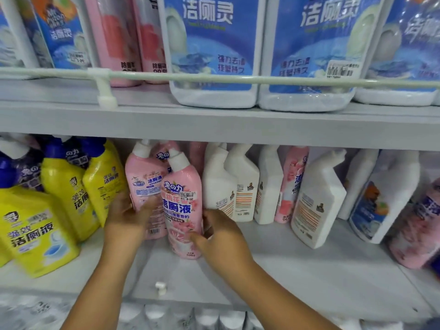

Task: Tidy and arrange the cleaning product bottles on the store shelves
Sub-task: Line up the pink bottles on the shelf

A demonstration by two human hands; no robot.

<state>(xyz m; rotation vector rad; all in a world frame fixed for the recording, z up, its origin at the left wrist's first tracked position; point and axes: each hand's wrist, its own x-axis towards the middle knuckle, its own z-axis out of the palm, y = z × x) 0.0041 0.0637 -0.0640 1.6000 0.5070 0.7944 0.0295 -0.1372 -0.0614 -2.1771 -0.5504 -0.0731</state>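
On the middle shelf a pink toilet-cleaner bottle with a white angled cap stands upright at the front. My right hand wraps its lower right side, thumb across its front. My left hand grips a second pink bottle just behind and to the left; motion blurs the fingers. Yellow bottles with blue caps stand to the left, white bottles to the right.
Large blue-labelled white jugs fill the upper shelf behind a white rail. More white bottles, a pink one and a leaning pink bottle crowd the right. White caps show on the shelf below.
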